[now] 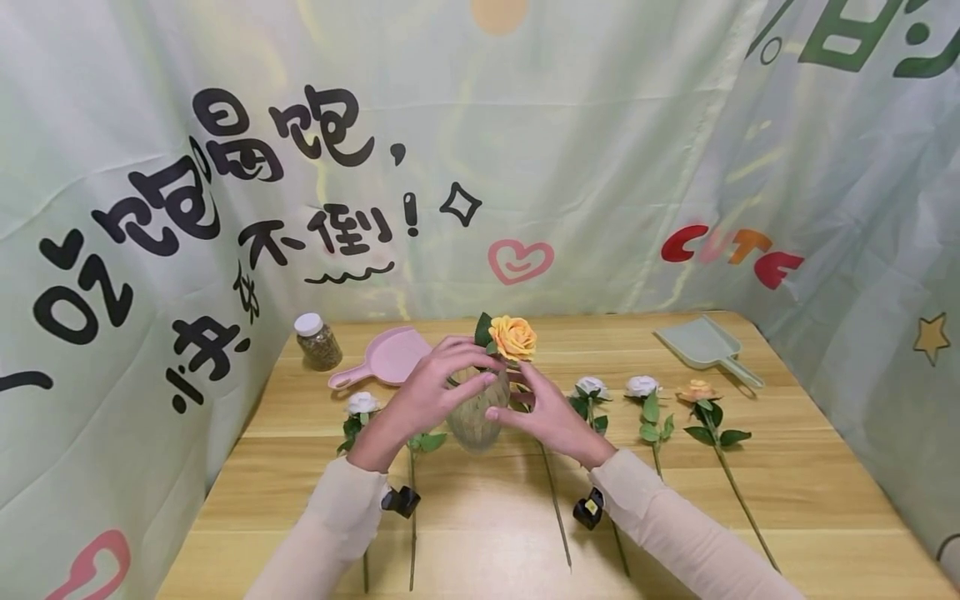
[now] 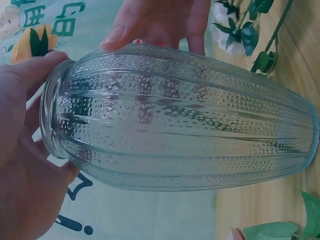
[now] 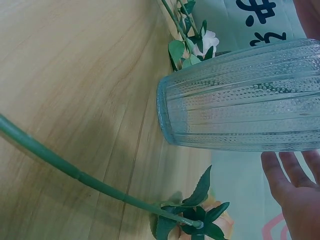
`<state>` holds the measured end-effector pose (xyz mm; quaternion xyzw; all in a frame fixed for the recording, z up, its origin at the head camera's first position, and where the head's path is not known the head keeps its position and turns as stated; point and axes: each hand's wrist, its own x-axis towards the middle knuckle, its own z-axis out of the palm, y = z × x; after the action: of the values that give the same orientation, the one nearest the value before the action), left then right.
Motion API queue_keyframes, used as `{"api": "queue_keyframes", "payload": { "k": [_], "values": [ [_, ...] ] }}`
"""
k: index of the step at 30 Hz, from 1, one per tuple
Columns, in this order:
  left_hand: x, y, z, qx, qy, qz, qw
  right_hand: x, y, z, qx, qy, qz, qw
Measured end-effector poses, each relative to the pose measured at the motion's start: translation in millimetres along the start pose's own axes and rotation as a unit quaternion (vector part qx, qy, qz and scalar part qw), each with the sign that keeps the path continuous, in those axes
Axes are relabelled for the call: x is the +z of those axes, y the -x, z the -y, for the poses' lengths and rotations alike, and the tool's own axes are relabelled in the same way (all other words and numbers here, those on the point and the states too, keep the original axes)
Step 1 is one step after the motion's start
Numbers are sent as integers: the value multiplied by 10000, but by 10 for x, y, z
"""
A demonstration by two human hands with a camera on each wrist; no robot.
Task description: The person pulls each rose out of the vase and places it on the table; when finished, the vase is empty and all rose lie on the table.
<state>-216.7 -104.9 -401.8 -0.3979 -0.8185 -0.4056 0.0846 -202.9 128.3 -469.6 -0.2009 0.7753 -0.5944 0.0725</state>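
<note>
A ribbed clear glass vase (image 2: 190, 125) stands on the wooden table, in the middle of the head view. Just over its mouth is the head of a yellow-orange rose (image 1: 513, 337) with dark green leaves; the textured glass blurs whatever lies inside. My left hand (image 1: 442, 379) holds the vase around its neck, fingers at the far side of the rim. On the opposite side, my right hand (image 1: 547, 412) is beside the vase's upper body, fingers extended along the glass. Whether they touch it is hard to tell. In the right wrist view, a green stem (image 3: 100, 185) crosses below the vase.
White roses (image 1: 363, 403) and green stems lie on the left. Several more lie on the right, including a white rose (image 1: 642, 386) and an orange rose (image 1: 697, 390). Behind are a pink dustpan (image 1: 393, 354), a lidded jar (image 1: 318, 343) and a grey-green dustpan (image 1: 701, 342).
</note>
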Motion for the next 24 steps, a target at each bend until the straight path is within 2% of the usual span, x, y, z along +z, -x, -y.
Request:
{"api": "queue_keyframes", "payload": {
  "k": [7, 14, 20, 24],
  "values": [
    [17, -12, 0, 187, -38, -393, 9990, 11, -5, 9, -112, 95, -36, 9999],
    [1, -10, -35, 107, 103, -712, 9974, 12, -1, 11, -206, 100, -54, 9997],
    [0, -43, -21, 529, 191, -1070, 9927, 6, 4, 7, -125, 128, -48, 9998],
    [-17, -52, -30, 518, 315, -1269, 9901, 7, 5, 9, -114, 101, -46, 9999]
  ]
}}
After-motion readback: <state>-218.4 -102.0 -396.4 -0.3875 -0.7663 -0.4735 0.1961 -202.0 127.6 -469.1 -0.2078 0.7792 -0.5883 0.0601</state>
